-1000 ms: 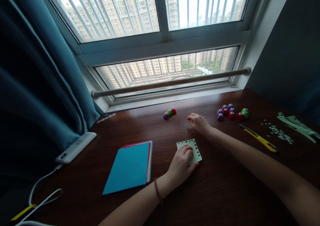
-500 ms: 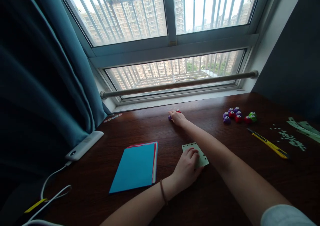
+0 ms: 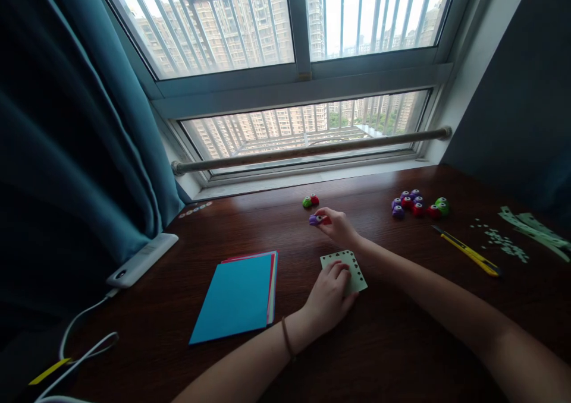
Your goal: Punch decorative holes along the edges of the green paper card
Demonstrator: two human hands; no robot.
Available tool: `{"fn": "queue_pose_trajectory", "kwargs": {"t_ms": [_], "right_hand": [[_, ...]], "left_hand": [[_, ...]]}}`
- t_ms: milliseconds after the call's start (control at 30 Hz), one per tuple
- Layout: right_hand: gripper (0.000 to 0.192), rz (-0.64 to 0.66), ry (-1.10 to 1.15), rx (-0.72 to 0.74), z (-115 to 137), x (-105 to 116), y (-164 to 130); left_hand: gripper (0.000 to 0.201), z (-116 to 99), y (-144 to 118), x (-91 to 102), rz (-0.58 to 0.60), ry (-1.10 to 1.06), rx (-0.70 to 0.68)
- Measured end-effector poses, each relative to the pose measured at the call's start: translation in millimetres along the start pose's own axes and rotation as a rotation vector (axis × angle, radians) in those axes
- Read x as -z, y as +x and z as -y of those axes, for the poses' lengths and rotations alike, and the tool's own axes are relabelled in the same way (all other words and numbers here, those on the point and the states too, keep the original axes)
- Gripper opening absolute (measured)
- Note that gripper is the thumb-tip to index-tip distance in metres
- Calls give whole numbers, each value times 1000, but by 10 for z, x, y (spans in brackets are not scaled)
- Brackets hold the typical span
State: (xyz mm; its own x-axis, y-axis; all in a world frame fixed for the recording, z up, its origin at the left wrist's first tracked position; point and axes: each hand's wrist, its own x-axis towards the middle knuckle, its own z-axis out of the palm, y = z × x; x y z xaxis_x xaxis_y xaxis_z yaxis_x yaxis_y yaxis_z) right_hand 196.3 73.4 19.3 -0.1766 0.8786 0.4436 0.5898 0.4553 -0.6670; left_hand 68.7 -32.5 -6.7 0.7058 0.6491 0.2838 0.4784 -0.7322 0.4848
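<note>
My right hand (image 3: 339, 227) pinches a small purple punch (image 3: 313, 220) between thumb and fingertips, over the far middle of the desk (image 3: 401, 337); I cannot tell whether it clears the wood. My left hand (image 3: 328, 293) lies over a pale green card (image 3: 357, 277), fingers loosely bent on it and thumb apart at the near edge, hiding much of its middle and left side. Small dark shapes run along the far and right edges of the card.

Just beyond the purple punch, a green punch (image 3: 307, 202) and a red punch (image 3: 314, 199) sit side by side, touching or nearly so. My right forearm (image 3: 414, 278) stretches between the card and the cluster of coloured punches (image 3: 406, 202) off to the right. Nearer me on that side lies a yellow craft knife (image 3: 473, 257), blade pointing away, then scattered pale bits (image 3: 506, 245) and cut green strips (image 3: 535, 226).

Left of my hands, a blue sheet (image 3: 236, 299) tops a stack of paper, well apart from the card. Farther left, a white device (image 3: 143, 261) trails its cable (image 3: 84, 312) beside the blue curtain (image 3: 120, 153), and a rail (image 3: 312, 150) crosses the window beyond the desk
</note>
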Motion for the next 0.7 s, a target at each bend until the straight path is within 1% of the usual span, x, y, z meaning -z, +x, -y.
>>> {"fn": "queue_pose_trajectory", "kwargs": {"t_ms": [133,200,300,367,467,567,700], "right_hand": [[29,-25,152,8,208,425,-549],[31,-13,296,-28,270,615,-770],[32,-9,378,-103,267,780,-1012],[30,-28,368,-142,214,799,-1124],[27,-68,337,-181,126,751,-1235],[31,-62,334,-226,81,699,-1289],[32,-68,409,-287,72,684,-1319]], "left_hand": [[24,-4,1,1,-8,-6,-7],[23,-6,4,1,-10,-12,-10],[23,-2,10,-4,-13,-21,-14],[25,5,14,-9,-16,-26,-18],[25,12,18,-12,-22,-30,-22],[19,9,21,-4,-33,-28,-21],[11,2,25,5,-43,-12,-29]]}}
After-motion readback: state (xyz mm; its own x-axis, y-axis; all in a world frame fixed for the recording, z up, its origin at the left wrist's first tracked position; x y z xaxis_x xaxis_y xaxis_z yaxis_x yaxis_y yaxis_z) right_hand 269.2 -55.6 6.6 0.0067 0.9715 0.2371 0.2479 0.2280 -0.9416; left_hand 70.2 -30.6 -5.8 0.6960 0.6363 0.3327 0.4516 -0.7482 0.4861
